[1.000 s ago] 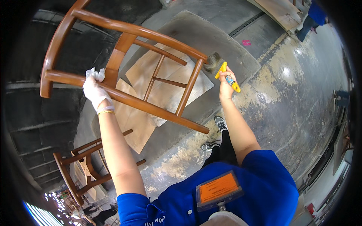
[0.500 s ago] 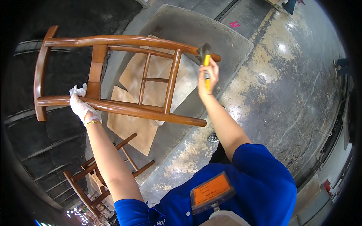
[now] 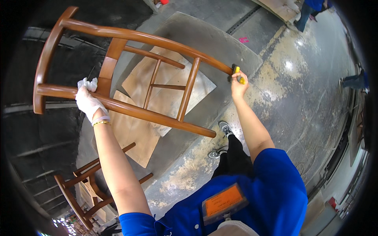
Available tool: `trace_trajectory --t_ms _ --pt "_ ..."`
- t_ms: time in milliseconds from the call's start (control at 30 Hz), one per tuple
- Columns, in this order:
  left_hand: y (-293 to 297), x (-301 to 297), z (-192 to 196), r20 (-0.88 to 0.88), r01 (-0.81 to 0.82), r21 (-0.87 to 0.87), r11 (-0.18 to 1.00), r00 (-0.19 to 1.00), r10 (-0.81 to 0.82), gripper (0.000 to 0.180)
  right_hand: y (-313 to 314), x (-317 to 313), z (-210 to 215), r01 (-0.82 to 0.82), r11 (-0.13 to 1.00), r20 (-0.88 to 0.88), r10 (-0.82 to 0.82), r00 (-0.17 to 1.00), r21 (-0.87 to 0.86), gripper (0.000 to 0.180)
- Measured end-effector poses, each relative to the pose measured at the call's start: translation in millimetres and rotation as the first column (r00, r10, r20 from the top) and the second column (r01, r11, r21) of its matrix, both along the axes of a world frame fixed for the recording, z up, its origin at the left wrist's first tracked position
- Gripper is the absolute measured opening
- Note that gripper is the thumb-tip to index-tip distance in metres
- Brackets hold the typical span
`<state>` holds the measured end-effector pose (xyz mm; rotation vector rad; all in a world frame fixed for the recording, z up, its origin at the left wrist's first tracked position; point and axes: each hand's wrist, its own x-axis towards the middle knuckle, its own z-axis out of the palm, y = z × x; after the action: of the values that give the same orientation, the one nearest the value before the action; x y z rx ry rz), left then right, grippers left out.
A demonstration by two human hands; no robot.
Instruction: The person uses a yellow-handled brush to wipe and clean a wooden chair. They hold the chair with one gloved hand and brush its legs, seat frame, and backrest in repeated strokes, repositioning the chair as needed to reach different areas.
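Observation:
A glossy brown wooden chair frame [image 3: 138,111] is held up in front of me, tilted down to the right. My left hand [image 3: 89,101], in a white glove, grips its near rail beside the flat back slat [image 3: 107,70]; a crumpled white bit shows at the fingers. My bare right hand [image 3: 239,85] is closed around a yellow-handled brush [image 3: 236,70]. The dark head of that brush lies against the right end of the far rail, hiding the tip.
Brown cardboard sheets [image 3: 132,137] lie on a grey slab beneath the frame. Another wooden chair frame [image 3: 80,196] stands at lower left. A pink piece [image 3: 244,40] lies on the worn floor [image 3: 283,78]. Other people [image 3: 307,15] stand at upper right, and one [image 3: 354,80] at far right.
The chair frame has tilted, its left end up and its far right end lower. My right hand and the brush have moved right and down along the far rail's end.

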<state>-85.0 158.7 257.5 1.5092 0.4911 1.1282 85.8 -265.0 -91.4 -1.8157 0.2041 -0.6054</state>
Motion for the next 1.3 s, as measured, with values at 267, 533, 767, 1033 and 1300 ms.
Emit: trace_trajectory --t_ms 267,533,767,1033,1300 --pt "-24 -17 5 -0.061 -0.154 0.132 0.979 0.985 0.163 0.028 23 29 96 -0.144 0.979 -0.299 0.181 0.937 0.142 0.012" --pt "-79 -23 17 0.095 -0.039 -0.304 0.952 0.993 0.071 0.024 163 46 252 -0.404 0.872 -0.131 0.382 0.915 -0.277 0.034" --pt "-84 -16 21 0.097 -0.169 -0.366 0.915 0.971 0.218 0.022 295 57 461 -0.829 0.262 0.299 0.844 0.445 0.493 0.018" --pt "-83 -21 12 0.031 -0.208 -0.270 0.940 0.974 0.225 0.028 217 112 356 -0.657 -0.022 0.219 0.951 0.220 0.754 0.024" --pt "-158 -37 40 -0.025 -0.141 -0.366 0.920 0.990 0.142 0.023 -28 173 179 -0.350 0.370 -0.242 0.902 0.358 0.861 0.021"
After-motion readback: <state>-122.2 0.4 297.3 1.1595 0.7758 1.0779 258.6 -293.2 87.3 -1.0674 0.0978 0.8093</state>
